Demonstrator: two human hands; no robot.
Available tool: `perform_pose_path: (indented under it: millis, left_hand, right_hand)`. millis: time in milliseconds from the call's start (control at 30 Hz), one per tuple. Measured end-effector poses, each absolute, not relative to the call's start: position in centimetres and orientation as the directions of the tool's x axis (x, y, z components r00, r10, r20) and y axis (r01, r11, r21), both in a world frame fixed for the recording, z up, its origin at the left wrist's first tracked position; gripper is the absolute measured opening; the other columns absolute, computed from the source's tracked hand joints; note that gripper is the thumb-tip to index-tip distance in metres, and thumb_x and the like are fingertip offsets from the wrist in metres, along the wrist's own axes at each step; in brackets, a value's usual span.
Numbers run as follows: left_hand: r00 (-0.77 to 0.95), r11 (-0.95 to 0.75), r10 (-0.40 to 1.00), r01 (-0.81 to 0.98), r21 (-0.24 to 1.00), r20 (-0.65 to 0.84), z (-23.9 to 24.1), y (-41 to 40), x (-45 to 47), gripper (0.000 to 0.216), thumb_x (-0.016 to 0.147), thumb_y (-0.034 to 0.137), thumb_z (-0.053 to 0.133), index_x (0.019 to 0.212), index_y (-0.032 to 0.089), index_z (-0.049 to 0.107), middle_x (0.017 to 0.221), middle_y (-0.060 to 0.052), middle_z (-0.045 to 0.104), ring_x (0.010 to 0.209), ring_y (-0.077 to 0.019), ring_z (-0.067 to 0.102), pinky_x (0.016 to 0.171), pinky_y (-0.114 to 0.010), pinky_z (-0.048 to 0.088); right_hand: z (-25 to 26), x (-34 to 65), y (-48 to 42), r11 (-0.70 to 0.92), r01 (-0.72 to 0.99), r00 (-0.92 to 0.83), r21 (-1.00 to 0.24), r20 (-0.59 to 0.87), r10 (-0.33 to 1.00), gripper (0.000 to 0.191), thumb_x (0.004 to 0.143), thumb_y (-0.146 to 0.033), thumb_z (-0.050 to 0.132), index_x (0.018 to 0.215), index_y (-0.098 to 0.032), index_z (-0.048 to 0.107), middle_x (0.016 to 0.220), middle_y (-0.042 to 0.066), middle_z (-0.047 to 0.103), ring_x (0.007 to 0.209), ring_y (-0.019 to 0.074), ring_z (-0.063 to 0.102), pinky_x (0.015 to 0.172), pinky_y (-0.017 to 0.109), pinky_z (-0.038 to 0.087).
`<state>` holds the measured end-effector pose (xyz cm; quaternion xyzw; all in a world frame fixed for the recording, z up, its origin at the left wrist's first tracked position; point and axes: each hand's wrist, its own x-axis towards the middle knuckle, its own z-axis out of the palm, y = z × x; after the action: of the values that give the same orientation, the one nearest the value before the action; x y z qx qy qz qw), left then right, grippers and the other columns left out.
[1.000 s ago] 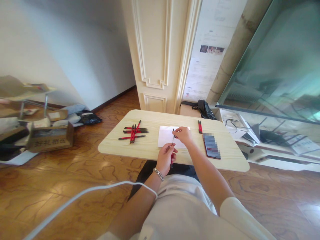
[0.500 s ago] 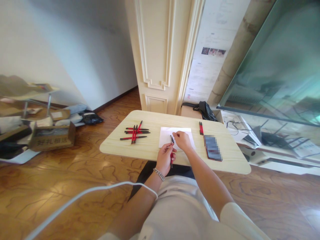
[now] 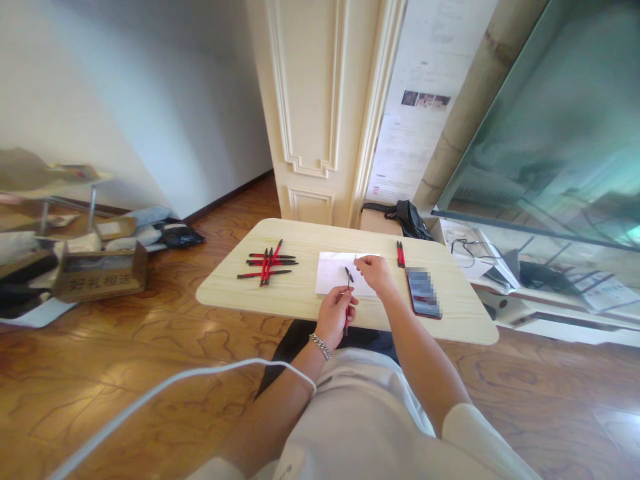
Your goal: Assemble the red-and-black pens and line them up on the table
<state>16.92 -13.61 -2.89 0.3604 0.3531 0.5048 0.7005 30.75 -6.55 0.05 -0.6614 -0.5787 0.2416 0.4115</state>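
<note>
My left hand (image 3: 335, 315), a chain bracelet at its wrist, is closed round a red and black pen (image 3: 347, 303) held upright at the near edge of the light wooden table (image 3: 300, 297). My right hand (image 3: 373, 272) hovers just right of the pen's tip, over a white sheet of paper (image 3: 333, 275). Its fingers are pinched on a tiny thin part that I cannot make out. Several more red and black pens (image 3: 267, 263) lie in a loose pile to the left. Two pens (image 3: 400, 253) lie side by side right of the sheet.
A phone (image 3: 423, 292) lies flat on the table's right side. A black bag (image 3: 410, 219) sits behind the table by a cream pillar. Cardboard boxes (image 3: 100, 275) and clutter cover the floor at left. A white cable (image 3: 165, 390) crosses my lap.
My right hand has drawn away from the pen's tip to the right and slightly up. My left hand keeps the pen in much the same place.
</note>
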Motion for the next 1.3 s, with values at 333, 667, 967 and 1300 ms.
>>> perform_pose_path:
  millis: [333, 667, 967, 1300]
  left_hand:
    - [0.228, 0.214, 0.966, -0.458, 0.863, -0.119, -3.3, -13.4, 16.5, 0.036, 0.072, 0.04, 0.068, 0.096, 0.015, 0.057, 0.069, 0.001, 0.057, 0.045, -0.0047, 0.048, 0.04, -0.016, 0.028]
    - [0.221, 0.197, 0.97, -0.464, 0.864, -0.102, -3.7, -13.1, 16.3, 0.036, 0.075, 0.041, 0.067, 0.098, 0.015, 0.057, 0.07, 0.0, 0.057, 0.046, -0.005, 0.048, 0.04, -0.017, 0.029]
    - [0.219, 0.194, 0.971, -0.477, 0.857, -0.098, -3.7, -13.0, 16.4, 0.037, 0.074, 0.041, 0.068, 0.098, 0.015, 0.057, 0.071, -0.001, 0.057, 0.046, -0.0051, 0.048, 0.04, -0.017, 0.029]
    - [0.22, 0.209, 0.969, -0.481, 0.851, -0.114, -3.3, -13.0, 16.6, 0.036, 0.072, 0.041, 0.069, 0.095, 0.016, 0.058, 0.069, 0.0, 0.058, 0.045, -0.0047, 0.048, 0.04, -0.017, 0.029]
  right_hand:
    - [-0.9, 30.8, -5.1, -0.108, 0.929, 0.118, -0.355, 0.007, 0.993, 0.025, 0.075, -0.03, 0.054, 0.068, -0.013, 0.071, 0.073, 0.013, 0.07, 0.067, 0.0169, 0.061, 0.056, 0.024, 0.033]
    - [-1.2, 30.7, -4.3, -0.158, 0.917, 0.161, -0.367, -0.023, 0.987, 0.025, 0.075, -0.031, 0.055, 0.076, -0.014, 0.073, 0.079, 0.014, 0.071, 0.074, 0.0195, 0.064, 0.06, 0.024, 0.038]
    - [-1.4, 30.4, -4.6, -0.112, 0.925, 0.121, -0.364, 0.0, 0.993, 0.025, 0.076, -0.031, 0.055, 0.074, -0.015, 0.074, 0.079, 0.014, 0.072, 0.075, 0.0198, 0.064, 0.062, 0.025, 0.038]
    - [-1.1, 30.7, -7.7, 0.051, 0.565, 0.034, -0.824, 0.085, 0.996, 0.038, 0.084, -0.044, 0.048, 0.083, -0.014, 0.071, 0.074, 0.005, 0.068, 0.061, 0.012, 0.056, 0.057, 0.023, 0.038]
